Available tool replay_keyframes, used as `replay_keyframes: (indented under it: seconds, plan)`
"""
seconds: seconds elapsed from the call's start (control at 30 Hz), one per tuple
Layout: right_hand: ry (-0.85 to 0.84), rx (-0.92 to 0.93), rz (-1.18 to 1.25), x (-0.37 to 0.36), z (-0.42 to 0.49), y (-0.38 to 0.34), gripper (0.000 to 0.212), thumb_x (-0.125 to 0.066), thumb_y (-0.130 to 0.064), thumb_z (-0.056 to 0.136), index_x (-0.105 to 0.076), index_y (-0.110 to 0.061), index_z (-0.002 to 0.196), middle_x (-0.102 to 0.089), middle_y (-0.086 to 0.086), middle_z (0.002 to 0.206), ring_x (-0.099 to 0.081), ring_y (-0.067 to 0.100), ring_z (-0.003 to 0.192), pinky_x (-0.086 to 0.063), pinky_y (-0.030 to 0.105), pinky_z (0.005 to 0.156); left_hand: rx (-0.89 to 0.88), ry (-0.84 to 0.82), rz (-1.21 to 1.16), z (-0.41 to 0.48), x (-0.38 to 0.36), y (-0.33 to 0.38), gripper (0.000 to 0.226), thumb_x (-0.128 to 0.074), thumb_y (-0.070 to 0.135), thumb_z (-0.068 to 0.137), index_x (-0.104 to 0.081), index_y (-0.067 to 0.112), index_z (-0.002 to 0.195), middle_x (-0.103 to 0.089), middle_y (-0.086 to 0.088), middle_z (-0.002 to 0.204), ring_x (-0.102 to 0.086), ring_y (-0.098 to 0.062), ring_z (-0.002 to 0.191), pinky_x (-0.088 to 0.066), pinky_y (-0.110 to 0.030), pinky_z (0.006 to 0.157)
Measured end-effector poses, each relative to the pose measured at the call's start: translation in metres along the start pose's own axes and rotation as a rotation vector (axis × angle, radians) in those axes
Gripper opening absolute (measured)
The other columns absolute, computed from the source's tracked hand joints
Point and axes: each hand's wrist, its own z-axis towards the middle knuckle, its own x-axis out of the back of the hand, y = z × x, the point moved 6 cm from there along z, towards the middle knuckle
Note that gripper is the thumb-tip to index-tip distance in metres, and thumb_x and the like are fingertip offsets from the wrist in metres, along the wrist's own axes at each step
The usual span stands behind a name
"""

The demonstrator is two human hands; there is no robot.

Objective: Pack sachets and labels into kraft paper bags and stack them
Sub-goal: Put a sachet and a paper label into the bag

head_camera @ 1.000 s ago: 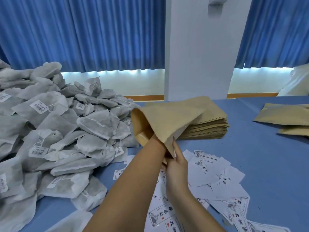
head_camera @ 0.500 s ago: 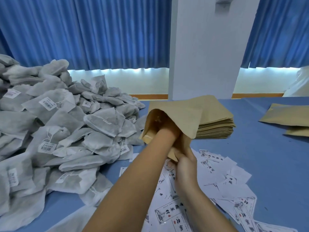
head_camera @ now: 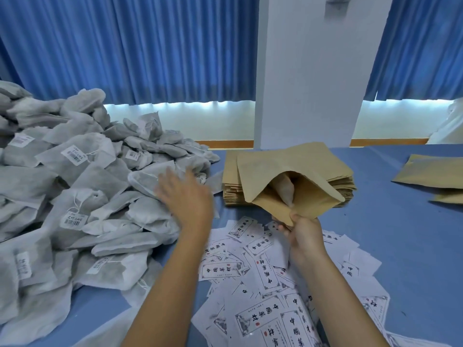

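From my seat, the sachet heap (head_camera: 75, 196) fills nine o'clock on the blue table (head_camera: 400, 246). The stack of empty kraft bags (head_camera: 250, 181) sits at twelve, two more kraft bags (head_camera: 431, 171) lie flat at two, and the loose labels (head_camera: 263, 271) spread toward six.

My right hand (head_camera: 304, 236) pinches the bottom corner of the open kraft bag (head_camera: 300, 186), mouth tipped toward me, one sachet (head_camera: 285, 190) inside. My left hand (head_camera: 186, 199) is open, fingers spread, over the heap's edge.

I would take one sachet by its flat face, keep the mouth gaping, and slide it in beside the first.

The labels show Chinese characters I cannot read reliably; the sachet tags (head_camera: 75, 154) carry barcodes, too small to read.
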Motion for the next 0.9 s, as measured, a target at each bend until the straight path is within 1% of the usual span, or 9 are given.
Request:
replay_keyframes:
  seconds: [0.1, 0.33, 0.43, 0.53, 0.63, 0.73, 0.8, 0.83, 0.9]
  plan:
    - [-0.014, 0.027, -0.053, -0.003, 0.0, 0.0, 0.031, -0.043, 0.001, 0.097, -0.05, -0.002, 0.127, -0.061, 0.022, 0.116, -0.062, 0.028, 0.078, -0.047, 0.02, 0.044, 0.188, -0.091, 0.119, 0.001, -0.026, -0.059, 0.062, -0.062, 0.029, 0.088, -0.036, 0.021, 0.142, -0.013, -0.03, 0.152, -0.019, -0.045, 0.137, -0.013, -0.051, 0.112]
    - [-0.01, 0.018, -0.029, 0.0, 0.003, 0.004, 0.026, -0.045, 0.003, 0.096, -0.053, -0.004, 0.12, -0.063, 0.008, 0.089, -0.06, 0.019, 0.066, -0.048, 0.019, 0.042, 0.101, 0.104, 0.097, -0.003, -0.025, -0.064, 0.021, -0.069, 0.005, 0.077, -0.061, 0.011, 0.095, -0.053, -0.024, 0.097, -0.05, -0.036, 0.097, -0.032, -0.045, 0.09]
    - [-0.009, 0.025, -0.032, 0.002, 0.004, 0.004, 0.021, -0.045, 0.002, 0.096, -0.054, -0.007, 0.113, -0.064, 0.006, 0.087, -0.061, 0.019, 0.063, -0.048, 0.02, 0.042, -0.061, 0.134, -0.174, -0.01, -0.022, -0.053, 0.023, -0.073, 0.011, 0.075, -0.064, 0.009, 0.096, -0.052, -0.018, 0.093, -0.052, -0.032, 0.087, -0.041, -0.042, 0.081]
    - [0.014, 0.019, -0.009, 0.006, 0.009, 0.001, 0.017, -0.046, 0.0, 0.096, -0.056, -0.014, 0.096, -0.064, 0.004, 0.087, -0.061, 0.021, 0.069, -0.048, 0.019, 0.042, -0.279, 0.205, -0.714, -0.032, 0.0, -0.023, 0.018, -0.062, 0.012, 0.079, -0.054, 0.013, 0.095, -0.043, -0.004, 0.094, -0.045, 0.001, 0.084, -0.042, -0.012, 0.072]
    - [0.0, -0.012, 0.002, 0.01, 0.01, -0.002, 0.02, -0.044, 0.001, 0.097, -0.056, -0.014, 0.091, -0.062, 0.008, 0.091, -0.061, 0.026, 0.076, -0.05, 0.021, 0.047, -0.639, 0.239, -0.976, -0.065, 0.029, 0.022, 0.019, -0.048, 0.015, 0.073, -0.041, 0.013, 0.091, -0.039, -0.006, 0.09, -0.04, -0.009, 0.08, -0.036, -0.012, 0.068]
    - [0.112, 0.192, -0.04, -0.012, -0.003, -0.008, 0.022, -0.043, 0.0, 0.095, -0.062, -0.009, 0.09, -0.059, 0.012, 0.096, -0.059, 0.032, 0.097, -0.048, 0.024, 0.077, -1.024, 0.157, -0.941, -0.103, 0.043, 0.065, 0.028, -0.052, 0.02, 0.072, -0.049, 0.012, 0.098, -0.04, -0.005, 0.093, -0.043, -0.018, 0.075, -0.038, -0.025, 0.056]
    - [0.266, 0.548, -0.174, -0.031, -0.036, -0.036, 0.02, -0.051, 0.0, 0.089, -0.064, -0.015, 0.084, -0.062, 0.007, 0.093, -0.057, 0.023, 0.095, -0.044, 0.022, 0.078, -1.214, 0.106, -0.755, -0.126, 0.04, 0.088, 0.033, -0.057, 0.021, 0.074, -0.056, 0.014, 0.106, -0.046, -0.01, 0.094, -0.048, -0.022, 0.072, -0.039, -0.026, 0.052]
    - [0.288, 0.541, -0.175, -0.029, -0.037, -0.036, 0.019, -0.054, 0.001, 0.088, -0.062, -0.016, 0.084, -0.063, 0.005, 0.09, -0.058, 0.023, 0.098, -0.046, 0.022, 0.072, -1.214, 0.071, -0.668, -0.13, 0.035, 0.098, 0.033, -0.058, 0.019, 0.075, -0.06, 0.013, 0.107, -0.05, -0.012, 0.092, -0.05, -0.023, 0.072, -0.042, -0.026, 0.05]
    - [-0.034, 0.152, -0.002, -0.021, -0.027, -0.008, 0.017, -0.051, -0.001, 0.091, -0.059, -0.015, 0.087, -0.064, 0.003, 0.083, -0.062, 0.028, 0.102, -0.051, 0.024, 0.062, -0.97, -0.051, -0.556, -0.121, 0.023, 0.113, 0.03, -0.058, 0.016, 0.081, -0.066, 0.012, 0.11, -0.055, -0.014, 0.092, -0.055, -0.026, 0.079, -0.048, -0.033, 0.054]
